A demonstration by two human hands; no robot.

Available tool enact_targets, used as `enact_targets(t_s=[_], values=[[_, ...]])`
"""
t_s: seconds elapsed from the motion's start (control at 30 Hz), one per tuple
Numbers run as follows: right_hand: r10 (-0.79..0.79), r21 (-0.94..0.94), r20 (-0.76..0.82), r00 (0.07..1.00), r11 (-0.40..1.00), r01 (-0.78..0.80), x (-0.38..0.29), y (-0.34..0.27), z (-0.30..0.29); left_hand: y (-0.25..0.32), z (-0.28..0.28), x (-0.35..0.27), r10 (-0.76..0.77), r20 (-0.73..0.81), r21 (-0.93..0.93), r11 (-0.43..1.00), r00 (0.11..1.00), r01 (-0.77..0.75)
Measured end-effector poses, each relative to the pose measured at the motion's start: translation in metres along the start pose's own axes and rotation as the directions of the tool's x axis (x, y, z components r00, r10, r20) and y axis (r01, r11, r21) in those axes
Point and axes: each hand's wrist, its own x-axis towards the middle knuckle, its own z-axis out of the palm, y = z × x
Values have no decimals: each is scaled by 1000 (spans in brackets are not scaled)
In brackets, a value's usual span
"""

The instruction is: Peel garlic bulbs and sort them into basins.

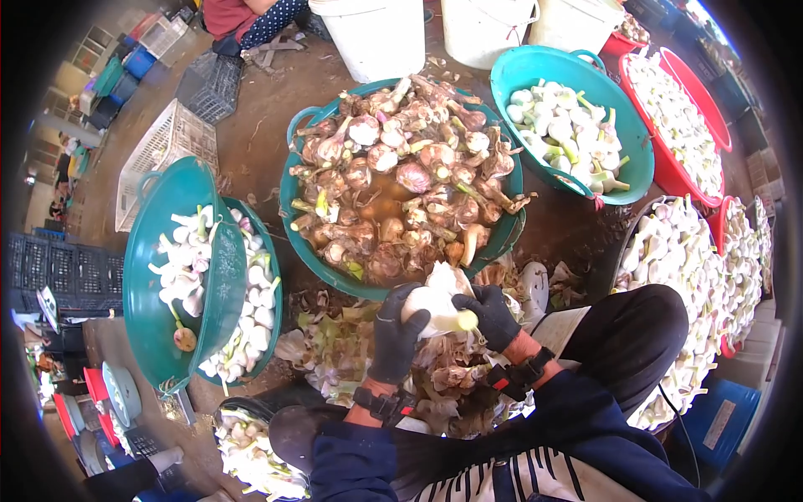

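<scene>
My left hand point(396, 332), in a dark glove, grips a large white garlic bulb point(433, 307) from its left side. The fingers of my right hand point(492, 314), gloved too, pinch papery skin at the bulb's right side. The cut pale-green stem end points down and to the right. Just beyond my hands stands a green tub point(357, 290) heaped with brown, unpeeled garlic bulbs point(382, 157), some lying in murky water. Loose garlic skins point(339, 345) are piled beneath my hands and between my legs.
Left, a tilted green tub point(141, 276) of white garlic rests on another full container. At right are a green tub point(637, 147), a red tub point(659, 132) and a dark-rimmed tub of cleaned bulbs. White buckets point(376, 37) and a seated person point(244, 22) are at the back.
</scene>
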Motion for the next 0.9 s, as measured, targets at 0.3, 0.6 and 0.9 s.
enact_targets(t_s=[0.3,0.6,0.9], values=[[66,120,-126,990,991,-51,-8,-13,1,7,-2,10,-293,201,-662,663,935,350],[-238,-584,283,929,726,363,-37,-13,22,-60,-23,7,-70,-278,129,986,958,109],[-325,-783,291,900,460,420,-39,-38,20,-16,-29,28,-69,-451,124,982,890,139]])
